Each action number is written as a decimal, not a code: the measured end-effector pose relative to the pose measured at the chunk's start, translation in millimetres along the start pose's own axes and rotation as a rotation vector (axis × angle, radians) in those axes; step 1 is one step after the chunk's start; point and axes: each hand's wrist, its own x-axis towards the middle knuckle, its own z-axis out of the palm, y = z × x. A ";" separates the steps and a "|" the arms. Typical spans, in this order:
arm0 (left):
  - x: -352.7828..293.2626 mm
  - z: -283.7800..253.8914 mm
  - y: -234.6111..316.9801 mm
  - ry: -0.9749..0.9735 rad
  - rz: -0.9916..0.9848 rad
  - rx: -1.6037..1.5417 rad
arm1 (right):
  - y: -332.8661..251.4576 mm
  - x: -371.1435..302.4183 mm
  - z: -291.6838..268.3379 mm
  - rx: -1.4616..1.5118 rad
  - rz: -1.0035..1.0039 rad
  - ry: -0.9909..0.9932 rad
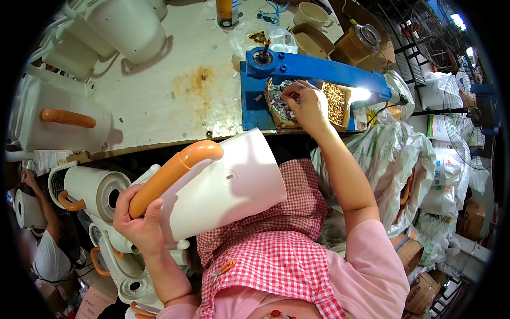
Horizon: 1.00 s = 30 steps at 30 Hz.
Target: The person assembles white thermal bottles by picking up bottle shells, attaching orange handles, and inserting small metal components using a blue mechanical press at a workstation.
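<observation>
My left hand (139, 215) is wrapped round the orange handle (172, 173) of a white plastic watering can (234, 186), which lies tilted on its side across my lap. A small oval slot shows in its wall. My right hand (308, 105) reaches into an open carton (280, 106) of small grey and white pieces on the bench. Its thumb and fingers are pinched together; whatever is between them is too small to make out. Beside it stands a box of small brass-coloured parts (336, 103). Above both boxes runs the blue metal arm (324, 72) of a bench tool.
White watering cans stand on the bench (175, 106) at the left, and several more (98, 189) are stacked below it. A spray can (227, 11) and a cup (312, 15) are at the back. Plastic-wrapped goods (382, 165) and a fan (465, 111) are at the right. Another person (50, 255) works at far left.
</observation>
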 end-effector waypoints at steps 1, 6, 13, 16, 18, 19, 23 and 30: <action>0.4 -0.9 -0.1 -0.005 -0.001 -0.002 | -1.6 -1.8 -2.7 0.043 0.004 0.024; 2.5 -4.8 -5.9 -0.037 0.003 0.054 | 7.6 -9.6 -2.8 0.160 0.031 0.083; 1.7 -6.3 -9.1 -0.029 0.011 0.019 | 17.3 -15.9 -2.9 0.265 0.086 0.081; 2.0 -7.2 -8.7 -0.032 0.002 0.022 | 12.0 -20.5 -6.8 0.415 0.191 0.098; 2.8 -7.9 -9.1 -0.009 -0.042 -0.022 | 14.0 -24.3 -10.9 0.409 0.195 0.077; 3.2 -8.1 -9.8 -0.010 -0.045 -0.025 | 14.8 -26.4 -12.5 0.405 0.196 0.076; 6.3 -10.5 -11.3 0.000 -0.034 -0.008 | 13.8 -28.1 -17.8 0.426 0.218 0.086; 7.4 -13.2 -13.8 -0.010 -0.023 0.014 | 3.1 -27.4 -28.0 0.363 0.158 0.053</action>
